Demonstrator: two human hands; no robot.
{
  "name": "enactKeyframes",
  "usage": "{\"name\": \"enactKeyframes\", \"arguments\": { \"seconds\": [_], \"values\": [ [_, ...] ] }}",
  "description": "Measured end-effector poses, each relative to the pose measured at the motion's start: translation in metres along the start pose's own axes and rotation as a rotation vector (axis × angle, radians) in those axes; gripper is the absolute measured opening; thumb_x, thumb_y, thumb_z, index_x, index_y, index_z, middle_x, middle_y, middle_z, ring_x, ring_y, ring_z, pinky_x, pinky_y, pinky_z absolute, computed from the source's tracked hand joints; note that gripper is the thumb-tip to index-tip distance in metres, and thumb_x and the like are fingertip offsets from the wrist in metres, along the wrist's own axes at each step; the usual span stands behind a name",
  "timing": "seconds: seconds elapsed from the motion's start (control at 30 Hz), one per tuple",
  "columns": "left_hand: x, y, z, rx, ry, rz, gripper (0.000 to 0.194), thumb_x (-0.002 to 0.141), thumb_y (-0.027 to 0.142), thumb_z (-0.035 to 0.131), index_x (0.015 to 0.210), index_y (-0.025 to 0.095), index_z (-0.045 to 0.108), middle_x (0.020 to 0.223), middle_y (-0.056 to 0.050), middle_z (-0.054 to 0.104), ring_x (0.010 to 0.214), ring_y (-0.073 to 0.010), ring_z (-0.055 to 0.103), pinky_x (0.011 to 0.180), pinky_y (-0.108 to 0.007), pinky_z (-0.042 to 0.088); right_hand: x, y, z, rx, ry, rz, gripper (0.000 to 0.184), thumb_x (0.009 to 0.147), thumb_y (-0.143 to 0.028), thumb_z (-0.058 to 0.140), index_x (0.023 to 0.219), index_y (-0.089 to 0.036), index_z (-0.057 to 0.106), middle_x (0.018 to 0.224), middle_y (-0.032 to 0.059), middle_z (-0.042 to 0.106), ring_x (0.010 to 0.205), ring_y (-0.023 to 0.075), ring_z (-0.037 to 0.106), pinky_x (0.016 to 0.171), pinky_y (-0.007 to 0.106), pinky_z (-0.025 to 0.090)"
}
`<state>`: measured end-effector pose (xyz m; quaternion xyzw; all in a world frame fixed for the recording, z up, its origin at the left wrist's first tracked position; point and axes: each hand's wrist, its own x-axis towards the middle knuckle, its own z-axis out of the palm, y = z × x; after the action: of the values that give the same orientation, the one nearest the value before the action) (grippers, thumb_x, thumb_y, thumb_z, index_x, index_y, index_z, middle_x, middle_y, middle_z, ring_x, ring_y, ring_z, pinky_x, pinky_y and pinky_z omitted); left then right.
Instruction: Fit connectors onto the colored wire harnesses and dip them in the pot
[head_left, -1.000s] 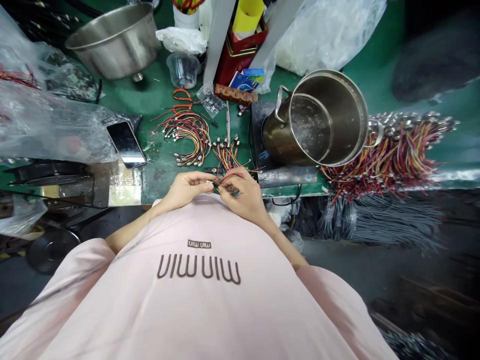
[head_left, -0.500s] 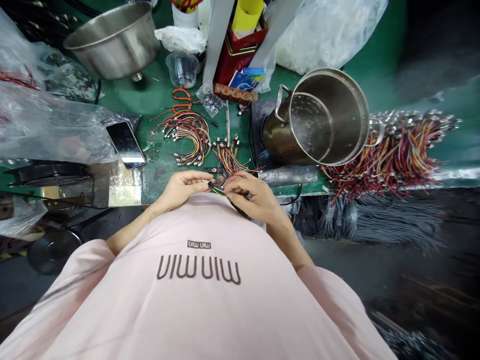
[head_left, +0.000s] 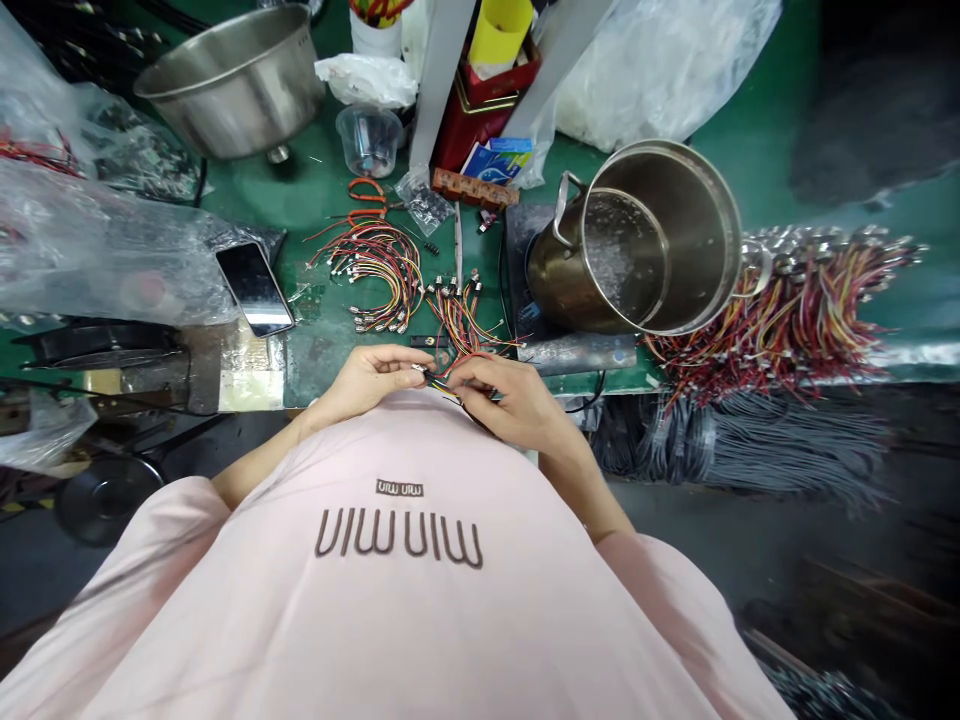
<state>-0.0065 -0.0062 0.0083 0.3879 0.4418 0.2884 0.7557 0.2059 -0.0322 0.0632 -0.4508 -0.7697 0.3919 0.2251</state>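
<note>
Wires (head_left: 441, 387) are held near the middle of the tabletop's (head_left: 262, 200) near edge, one end pinched by the left hand (head_left: 367, 382), strands gripped by the right hand (head_left: 514, 395). Adjacent wire bundle (head_left: 457, 322) could be snagged and dragged if the strands were pulled sharply.

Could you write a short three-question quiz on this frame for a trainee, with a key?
1. True or false: the smartphone lies to the left of the stockpot.
2. What runs between the fingertips of the left hand and the right hand?
A) a plastic bag
B) thin wires
C) a metal ruler
3. Fill in: the wire pile right of the stockpot is mostly yellow and ____.

Key: 1 true; 2 B; 3 red
</note>
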Motion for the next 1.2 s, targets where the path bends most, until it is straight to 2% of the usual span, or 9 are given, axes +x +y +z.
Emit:
{"name": "enactKeyframes", "arguments": {
  "seconds": [0.2, 0.3, 0.43, 0.6, 0.7, 0.77, 0.87, 1.0, 1.2],
  "values": [
    [0.001, 0.004, 0.001, 0.054, 0.024, -0.004, 0.033, 0.065, 0.033, 0.078, 0.091, 0.013, 0.074, 0.065, -0.002, 0.07, 0.062, -0.0121, 0.064, 0.066, -0.026, 0.051, -0.001, -0.001, -0.003, -0.034, -0.042, 0.025, 0.013, 0.083, -0.02, 0.063, 0.095, -0.019, 0.057, 0.092, 0.0017, 0.061, 0.067, 0.0097, 0.054, 0.064, 0.023, 0.044],
    [0.002, 0.003, 0.001, 0.083, 0.026, -0.006, 0.032, 0.065, 0.033, 0.076, 0.09, 0.013, 0.074, 0.063, -0.002, 0.069, 0.06, -0.0117, 0.062, 0.064, -0.025, 0.049, 0.001, 0.0, 0.001, -0.068, 0.027, 0.018, 0.003, 0.086, -0.017, 0.058, 0.088, -0.019, 0.057, 0.086, 0.0019, 0.059, 0.071, 0.0114, 0.053, 0.067, 0.025, 0.043],
    [0.003, 0.001, 0.002, 0.109, -0.008, 0.007, 0.029, 0.066, 0.032, 0.076, 0.087, 0.013, 0.075, 0.064, -0.001, 0.069, 0.058, -0.0108, 0.061, 0.061, -0.024, 0.048, 0.002, 0.002, 0.007, 0.014, 0.095, 0.048, 0.009, 0.086, -0.015, 0.054, 0.077, -0.019, 0.055, 0.072, -0.0007, 0.055, 0.067, 0.0113, 0.05, 0.063, 0.024, 0.041],
    [0.004, 0.0, 0.001, 0.094, -0.079, -0.009, 0.024, 0.069, 0.031, 0.073, 0.086, 0.014, 0.075, 0.062, 0.0, 0.068, 0.056, -0.0096, 0.059, 0.059, -0.023, 0.048, -0.001, 0.003, 0.007, 0.174, 0.114, 0.15, 0.015, 0.086, -0.009, 0.044, 0.084, -0.019, 0.055, 0.067, -0.0043, 0.054, 0.054, 0.0076, 0.049, 0.055, 0.022, 0.039],
    [0.004, -0.001, 0.0, 0.07, -0.091, -0.004, 0.022, 0.07, 0.03, 0.073, 0.085, 0.014, 0.074, 0.061, 0.0, 0.067, 0.055, -0.0087, 0.059, 0.059, -0.022, 0.048, -0.003, 0.003, 0.006, 0.119, 0.109, 0.026, 0.021, 0.086, -0.006, 0.041, 0.082, -0.018, 0.059, 0.073, -0.0013, 0.059, 0.063, 0.009, 0.054, 0.062, 0.023, 0.043],
    [0.004, -0.001, 0.0, 0.064, -0.105, -0.001, 0.022, 0.07, 0.03, 0.073, 0.084, 0.014, 0.074, 0.062, 0.0, 0.067, 0.054, -0.0081, 0.058, 0.058, -0.022, 0.047, -0.004, 0.004, 0.006, 0.051, 0.101, -0.029, 0.016, 0.084, -0.008, 0.049, 0.084, -0.018, 0.061, 0.079, 0.0007, 0.062, 0.071, 0.0109, 0.057, 0.066, 0.024, 0.045],
    [0.005, -0.002, 0.0, 0.066, -0.124, -0.003, 0.022, 0.071, 0.031, 0.072, 0.086, 0.014, 0.073, 0.065, 0.0, 0.068, 0.053, -0.0076, 0.058, 0.057, -0.021, 0.048, -0.004, 0.004, 0.009, -0.03, 0.114, -0.04, 0.01, 0.081, -0.01, 0.057, 0.087, -0.018, 0.061, 0.084, 0.0019, 0.063, 0.078, 0.0126, 0.058, 0.07, 0.025, 0.046],
    [0.005, -0.006, -0.001, 0.072, -0.131, -0.03, 0.028, 0.073, 0.034, 0.072, 0.092, 0.014, 0.071, 0.065, 0.0, 0.068, 0.052, -0.0083, 0.06, 0.055, -0.021, 0.049, -0.002, 0.004, 0.014, -0.109, 0.164, -0.055, 0.01, 0.082, -0.01, 0.055, 0.082, -0.019, 0.06, 0.085, 0.0028, 0.06, 0.082, 0.0141, 0.058, 0.075, 0.028, 0.048],
    [0.005, -0.009, -0.001, 0.055, -0.144, -0.097, 0.031, 0.07, 0.039, 0.074, 0.087, 0.013, 0.069, 0.06, 0.001, 0.065, 0.049, -0.0081, 0.059, 0.052, -0.021, 0.049, 0.004, 0.005, 0.023, -0.174, 0.184, -0.073, 0.01, 0.08, -0.011, 0.054, 0.076, -0.02, 0.057, 0.089, 0.0046, 0.057, 0.089, 0.0157, 0.058, 0.077, 0.028, 0.048]
  ]
}}
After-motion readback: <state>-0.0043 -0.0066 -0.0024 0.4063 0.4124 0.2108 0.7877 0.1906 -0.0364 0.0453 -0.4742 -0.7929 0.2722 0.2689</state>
